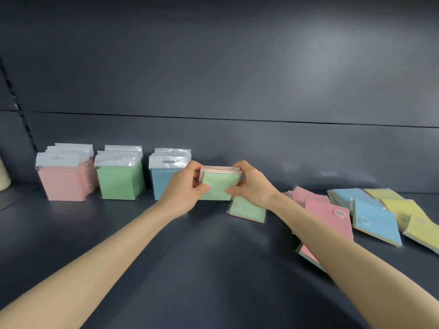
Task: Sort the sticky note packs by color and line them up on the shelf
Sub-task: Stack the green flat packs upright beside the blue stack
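A small bundle of packs with a green pack [219,184] in front is held upright above the dark shelf [190,257]. My left hand [184,188] grips its left edge and my right hand [249,184] grips its right edge. Standing rows line the back left: pink packs [63,181], green packs [120,180] and blue packs [162,181], the blue row partly hidden by my left hand. Another green pack [248,210] lies flat under my right wrist. Loose pink packs [327,214], blue packs [375,222] and yellow packs [408,214] lie flat on the right.
The shelf's dark back panel [237,79] rises right behind the rows. A slotted upright [16,100] runs along the far left. A pale object [3,174] shows at the left edge. Bare shelf surface lies in front of the rows.
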